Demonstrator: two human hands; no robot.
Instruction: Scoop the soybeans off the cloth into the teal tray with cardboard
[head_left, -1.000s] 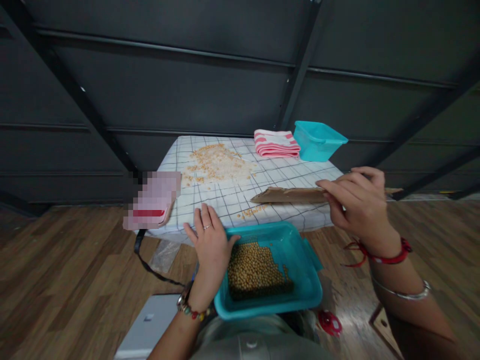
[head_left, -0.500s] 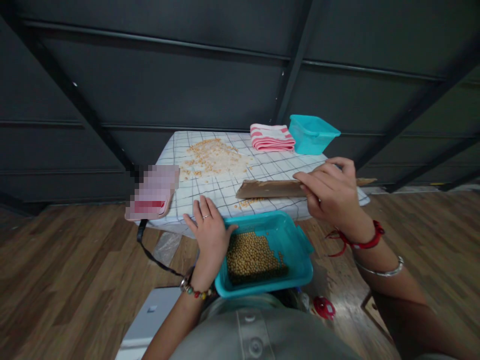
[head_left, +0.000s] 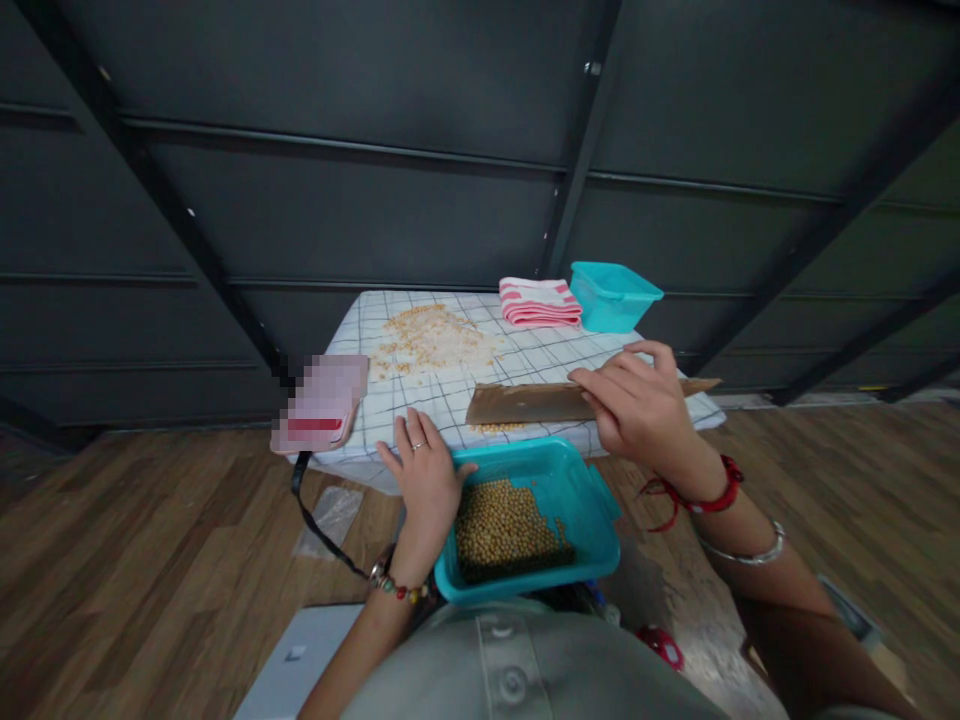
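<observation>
My right hand point(head_left: 637, 405) grips a long strip of brown cardboard point(head_left: 525, 403) by its top edge. The strip stands on edge near the front of the checked cloth, with a few yellow soybeans point(head_left: 496, 428) along its lower edge. My left hand point(head_left: 427, 480) is open, fingers spread on the cloth's front edge and thumb over the rim of a turquoise tub point(head_left: 574, 460). That tub sits against the table edge, close to my body, with many soybeans point(head_left: 506, 525) heaped on its left side.
Pale grains mixed with soybeans point(head_left: 439, 340) lie spread over the back left of the table point(head_left: 397, 400). A pink-striped towel point(head_left: 540, 303) and a second turquoise tub point(head_left: 613, 300) stand at the back right. At the left edge rests a pink phone point(head_left: 322, 405) with a black strap point(head_left: 311, 515).
My right hand has drawn the cardboard slightly toward the front edge, nearer the tub. My left hand stays by the rim. The camera view has tilted up a little.
</observation>
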